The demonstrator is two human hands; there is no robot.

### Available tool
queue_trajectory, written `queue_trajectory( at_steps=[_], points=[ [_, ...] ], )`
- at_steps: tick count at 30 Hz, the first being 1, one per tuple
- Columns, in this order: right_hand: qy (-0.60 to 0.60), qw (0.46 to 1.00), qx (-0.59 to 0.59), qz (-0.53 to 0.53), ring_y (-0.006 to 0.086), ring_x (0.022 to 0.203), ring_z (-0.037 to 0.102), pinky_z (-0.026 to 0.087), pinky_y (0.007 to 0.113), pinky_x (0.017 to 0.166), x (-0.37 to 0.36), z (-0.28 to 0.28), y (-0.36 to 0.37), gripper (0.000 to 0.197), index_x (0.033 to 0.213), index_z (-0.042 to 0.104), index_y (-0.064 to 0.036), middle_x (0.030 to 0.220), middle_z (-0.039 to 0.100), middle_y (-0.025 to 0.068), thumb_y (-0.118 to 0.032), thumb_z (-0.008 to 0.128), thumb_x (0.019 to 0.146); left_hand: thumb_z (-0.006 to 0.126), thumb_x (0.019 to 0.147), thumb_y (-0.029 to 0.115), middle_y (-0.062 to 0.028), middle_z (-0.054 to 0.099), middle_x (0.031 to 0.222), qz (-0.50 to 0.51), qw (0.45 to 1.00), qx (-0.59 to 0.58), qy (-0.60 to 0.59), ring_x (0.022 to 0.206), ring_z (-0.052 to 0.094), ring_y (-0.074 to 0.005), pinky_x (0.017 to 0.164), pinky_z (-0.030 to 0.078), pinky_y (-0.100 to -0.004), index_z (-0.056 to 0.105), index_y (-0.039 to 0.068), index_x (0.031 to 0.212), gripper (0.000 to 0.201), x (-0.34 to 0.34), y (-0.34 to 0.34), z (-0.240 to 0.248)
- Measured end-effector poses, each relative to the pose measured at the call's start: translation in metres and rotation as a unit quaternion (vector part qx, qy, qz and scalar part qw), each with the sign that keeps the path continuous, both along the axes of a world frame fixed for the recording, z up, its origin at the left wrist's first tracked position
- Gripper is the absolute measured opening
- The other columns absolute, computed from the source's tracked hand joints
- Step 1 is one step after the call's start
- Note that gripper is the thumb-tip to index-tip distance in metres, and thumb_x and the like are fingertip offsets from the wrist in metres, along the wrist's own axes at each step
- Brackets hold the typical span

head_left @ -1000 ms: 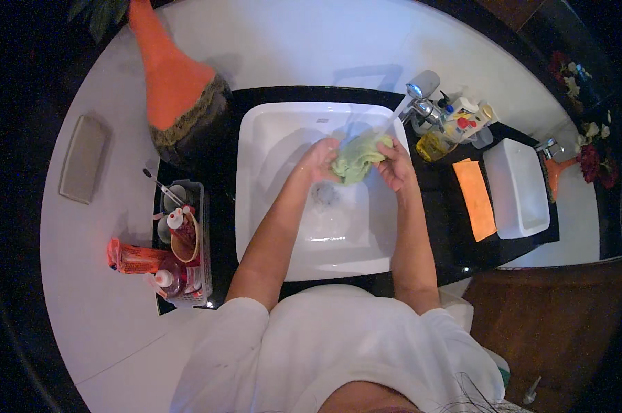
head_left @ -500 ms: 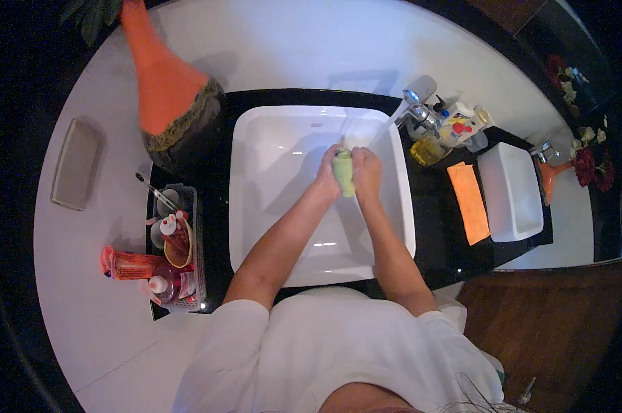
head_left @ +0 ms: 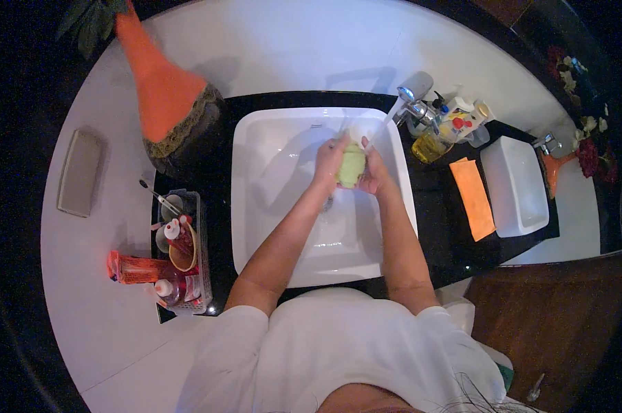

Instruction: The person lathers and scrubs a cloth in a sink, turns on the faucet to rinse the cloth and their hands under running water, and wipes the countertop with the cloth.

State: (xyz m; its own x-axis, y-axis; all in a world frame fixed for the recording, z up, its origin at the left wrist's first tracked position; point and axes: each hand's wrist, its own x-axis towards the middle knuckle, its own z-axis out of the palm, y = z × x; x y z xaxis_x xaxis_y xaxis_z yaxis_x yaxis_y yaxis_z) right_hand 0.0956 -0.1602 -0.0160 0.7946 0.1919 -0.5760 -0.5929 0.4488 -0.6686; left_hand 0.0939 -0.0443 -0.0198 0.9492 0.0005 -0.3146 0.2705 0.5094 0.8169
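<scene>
A light green cloth (head_left: 351, 165), bunched up and wet-looking, is between my hands over the white washbasin (head_left: 256, 237). My left hand (head_left: 329, 164) grips its left side, thumb pointing away from me. My right hand (head_left: 376, 172) cups the right side, with fingers partly hidden under the cloth. A chrome faucet (head_left: 415, 110) at the basin's far right corner lets a stream of water (head_left: 395, 113) run down near my right hand.
Left of the basin stand a basket (head_left: 202, 248) of toiletries and a large dark vase (head_left: 187, 148) with an orange top. On the right are bottles (head_left: 431, 146), a folded orange cloth (head_left: 473, 199) and a small white basin (head_left: 514, 189). A black counter (head_left: 431, 227) surrounds the washbasin.
The green cloth has gone from a narrow twisted roll to a wider, looser bundle. My hands have moved slightly apart, and the right one has loosened from a fist round the cloth.
</scene>
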Motion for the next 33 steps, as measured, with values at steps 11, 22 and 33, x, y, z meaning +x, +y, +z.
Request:
queue_trajectory(
  at_steps=[11, 22, 33],
  points=[
    [-0.159, 0.973, -0.104, -0.131, 0.0233, 0.078, 0.06, 0.048, 0.034, 0.072, 0.016, -0.041, -0.017, 0.03, 0.102, 0.057, -0.0039, 0.092, 0.061, 0.0116, -0.027, 0.044, 0.087, 0.056, 0.079, 0.029, -0.0055, 0.062, 0.079, -0.054, 0.991, 0.102, -0.062, 0.069, 0.058, -0.014, 0.062, 0.044, -0.0282, 0.062, 0.001, 0.088, 0.03, -0.002, -0.025, -0.013],
    [-0.225, 0.864, -0.444, -0.078, 0.0296, 0.075, 0.057, 0.043, 0.038, 0.073, 0.015, -0.022, -0.008, 0.036, 0.085, 0.059, 0.0018, 0.078, 0.059, 0.0186, -0.032, 0.049, 0.086, 0.05, 0.082, 0.034, -0.0107, 0.061, 0.088, -0.044, 0.995, -0.06, 0.063, 0.073, 0.06, -0.0222, 0.066, 0.048, -0.0348, 0.059, 0.002, 0.095, 0.036, 0.018, -0.02, -0.032],
    [-0.273, 0.93, -0.246, 0.02, 0.0169, 0.079, 0.057, 0.045, 0.028, 0.07, -0.001, 0.015, -0.018, 0.035, 0.104, 0.054, -0.0028, 0.091, 0.059, 0.0076, -0.021, 0.065, 0.076, 0.039, 0.089, 0.042, -0.011, 0.057, 0.106, -0.018, 0.98, -0.173, 0.096, 0.091, 0.059, -0.024, 0.077, 0.05, -0.0391, 0.051, 0.005, 0.11, 0.044, 0.049, 0.034, -0.076]
  ],
)
